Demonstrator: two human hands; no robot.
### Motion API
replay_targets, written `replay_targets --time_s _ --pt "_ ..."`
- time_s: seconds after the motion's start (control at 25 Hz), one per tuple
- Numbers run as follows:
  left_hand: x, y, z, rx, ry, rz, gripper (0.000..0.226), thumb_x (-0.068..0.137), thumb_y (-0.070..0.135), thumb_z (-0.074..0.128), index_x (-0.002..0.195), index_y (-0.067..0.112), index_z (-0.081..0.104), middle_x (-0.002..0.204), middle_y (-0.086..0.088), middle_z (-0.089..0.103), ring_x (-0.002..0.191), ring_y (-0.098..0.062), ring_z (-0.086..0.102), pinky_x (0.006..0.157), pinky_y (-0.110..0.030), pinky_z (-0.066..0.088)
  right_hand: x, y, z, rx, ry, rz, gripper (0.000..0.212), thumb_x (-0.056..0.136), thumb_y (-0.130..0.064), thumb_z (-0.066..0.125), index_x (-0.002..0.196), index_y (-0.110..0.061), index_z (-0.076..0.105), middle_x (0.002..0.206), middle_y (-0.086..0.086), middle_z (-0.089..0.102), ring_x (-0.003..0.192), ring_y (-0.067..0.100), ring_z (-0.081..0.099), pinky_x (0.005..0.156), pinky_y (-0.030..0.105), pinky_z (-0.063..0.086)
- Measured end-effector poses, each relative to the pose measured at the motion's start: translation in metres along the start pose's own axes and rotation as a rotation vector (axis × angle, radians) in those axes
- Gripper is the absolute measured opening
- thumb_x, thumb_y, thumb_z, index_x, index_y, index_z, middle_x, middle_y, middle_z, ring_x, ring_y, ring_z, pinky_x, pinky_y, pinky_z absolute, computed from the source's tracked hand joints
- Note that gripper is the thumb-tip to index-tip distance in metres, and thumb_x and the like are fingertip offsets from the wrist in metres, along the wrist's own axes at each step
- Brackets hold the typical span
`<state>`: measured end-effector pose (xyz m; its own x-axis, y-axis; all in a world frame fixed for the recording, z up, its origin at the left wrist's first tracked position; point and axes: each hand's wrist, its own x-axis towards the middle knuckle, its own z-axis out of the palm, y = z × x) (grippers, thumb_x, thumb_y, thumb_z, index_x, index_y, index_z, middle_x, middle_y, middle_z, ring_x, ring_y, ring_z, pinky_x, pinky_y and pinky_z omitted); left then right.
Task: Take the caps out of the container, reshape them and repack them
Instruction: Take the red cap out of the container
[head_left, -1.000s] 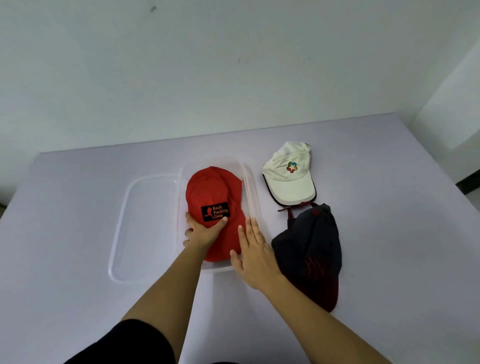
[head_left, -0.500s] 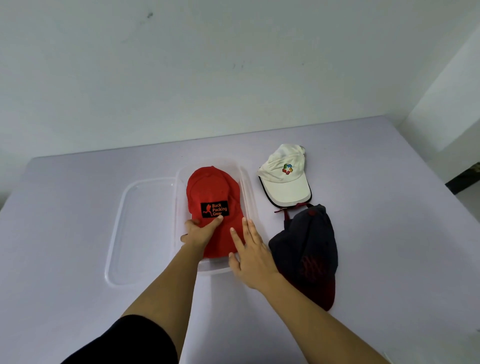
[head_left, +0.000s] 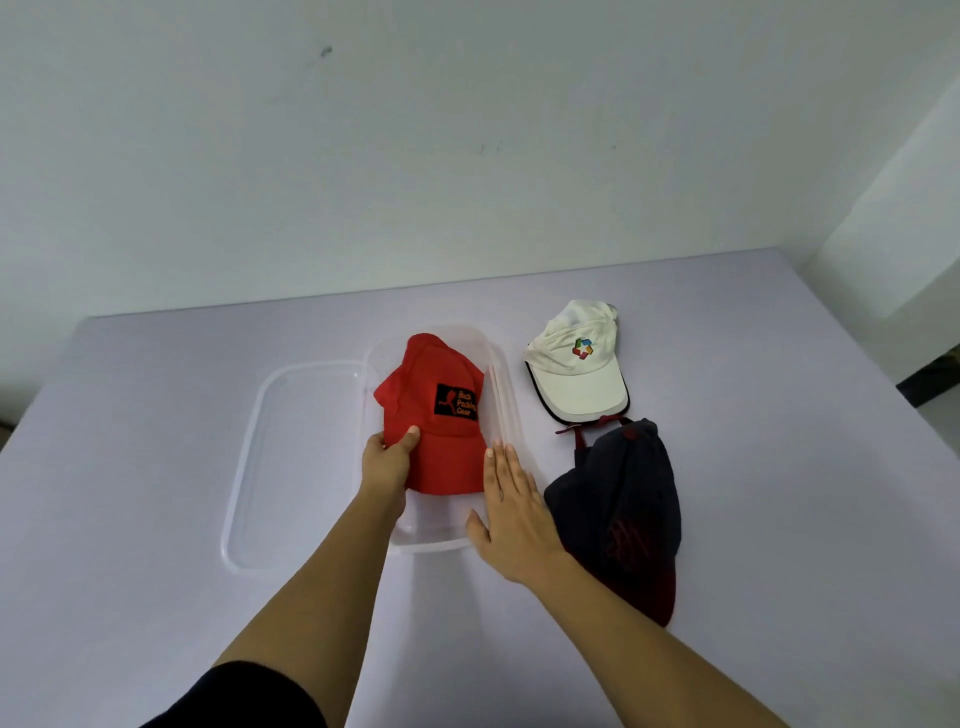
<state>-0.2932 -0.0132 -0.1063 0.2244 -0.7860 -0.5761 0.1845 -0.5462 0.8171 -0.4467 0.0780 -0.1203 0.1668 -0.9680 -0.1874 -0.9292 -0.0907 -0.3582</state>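
The red cap (head_left: 441, 415) lies in the clear container (head_left: 431, 535) (lid (head_left: 291, 457) just left); left hand (head_left: 387, 465) pinches its edge, thumb on top; right hand (head_left: 511, 514) rests flat, fingers straight, against the container's right rim.

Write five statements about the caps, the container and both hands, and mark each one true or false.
1. The left hand grips the red cap. True.
2. The red cap lies outside the container. False: it lies inside it.
3. The dark cap lies nearer the person than the white cap. True.
4. The right hand holds the white cap. False: it is flat, fingers straight, at the container's near right corner; the white cap lies apart on the table.
5. The lid covers the container. False: it lies on the table, left of the container.
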Motion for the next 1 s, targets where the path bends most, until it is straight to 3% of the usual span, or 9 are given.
replay_targets --time_s 0.16,0.28,0.36,0.4,0.48,0.6,0.68,0.88,1.0 --pt "-0.031 0.037 -0.003 -0.323 -0.067 0.072 0.032 0.095 0.018 0.052 0.125 0.006 0.053 0.122 -0.012 0.063 0.102 -0.025 0.062 0.092 -0.044 0.05 -0.002 -0.007 -0.019 0.28 0.132 0.076 0.086 0.079 -0.072 0.006 0.139 -0.02 -0.027 0.15 -0.001 -0.034 0.14 0.015 -0.028 0.117 0.036 -0.009" --pt "-0.057 0.067 0.006 -0.513 -0.295 0.168 0.04 0.094 0.019 0.05 0.132 0.008 0.05 0.121 -0.006 0.063 0.109 -0.024 0.06 0.094 -0.044 0.049 0.01 -0.028 -0.07 1.057 0.231 0.164 0.082 0.082 -0.055 0.045 0.149 -0.029 0.005 0.158 -0.004 0.015 0.144 0.015 0.016 0.118 0.04 0.016" --pt "-0.072 0.085 0.028 -0.58 -0.421 0.235 0.035 0.094 0.018 0.048 0.128 0.013 0.052 0.123 -0.002 0.062 0.112 -0.02 0.059 0.099 -0.042 0.048 0.014 -0.027 -0.108 1.549 0.335 0.137 0.056 0.071 -0.015 0.047 0.126 -0.026 0.046 0.107 -0.009 0.065 0.101 0.018 0.056 0.096 0.038 0.048" --pt "-0.078 0.093 0.043 -0.597 -0.473 0.256 0.03 0.095 0.017 0.047 0.124 0.017 0.054 0.121 0.0 0.062 0.112 -0.018 0.059 0.101 -0.041 0.048 0.013 -0.018 -0.126 1.68 0.405 0.121 0.051 0.066 -0.004 0.042 0.112 -0.023 0.055 0.081 -0.011 0.067 0.081 0.016 0.057 0.079 0.033 0.055" --pt "-0.086 0.102 0.077 -0.585 -0.575 0.283 0.025 0.096 0.017 0.044 0.117 0.023 0.056 0.12 0.003 0.062 0.114 -0.016 0.057 0.104 -0.039 0.045 0.006 0.011 -0.158 1.859 0.516 0.112 0.04 0.078 -0.001 0.039 0.106 -0.018 0.061 0.077 -0.007 0.071 0.074 0.015 0.063 0.068 0.028 0.056" --pt "-0.095 0.091 0.146 -0.358 -0.72 0.261 0.026 0.097 0.016 0.046 0.12 0.022 0.057 0.12 0.001 0.064 0.109 -0.013 0.061 0.098 -0.037 0.049 -0.015 0.09 -0.183 1.848 0.622 0.096 0.028 0.095 -0.019 0.046 0.121 -0.017 0.057 0.114 0.001 0.069 0.103 0.017 0.066 0.078 0.032 0.057" --pt "-0.102 0.071 0.194 -0.107 -0.668 0.241 0.029 0.094 0.015 0.053 0.123 0.013 0.057 0.118 -0.003 0.065 0.103 -0.015 0.063 0.091 -0.038 0.053 -0.026 0.145 -0.183 1.665 0.65 0.219 0.049 0.085 -0.017 0.063 0.132 -0.015 0.048 0.127 0.006 0.061 0.112 0.02 0.062 0.085 0.037 0.056" --pt "-0.082 0.002 0.29 0.391 -0.568 0.133 0.051 0.075 0.011 0.062 0.124 0.008 0.049 0.112 -0.009 0.063 0.098 -0.029 0.061 0.08 -0.036 0.047 -0.047 0.269 -0.145 1.491 0.519 0.516 0.064 0.082 -0.017 0.069 0.138 -0.013 0.038 0.134 0.007 0.054 0.118 0.025 0.056 0.093 0.045 0.05" --pt "-0.065 -0.03 0.322 0.599 -0.538 0.064 0.047 0.059 0.012 0.058 0.105 0.002 0.053 0.081 -0.008 0.055 0.069 -0.022 0.051 0.061 -0.028 0.04 -0.052 0.311 -0.129 1.387 0.391 0.576 0.063 0.082 -0.019 0.069 0.138 -0.013 0.038 0.135 0.008 0.053 0.117 0.025 0.056 0.097 0.047 0.048"
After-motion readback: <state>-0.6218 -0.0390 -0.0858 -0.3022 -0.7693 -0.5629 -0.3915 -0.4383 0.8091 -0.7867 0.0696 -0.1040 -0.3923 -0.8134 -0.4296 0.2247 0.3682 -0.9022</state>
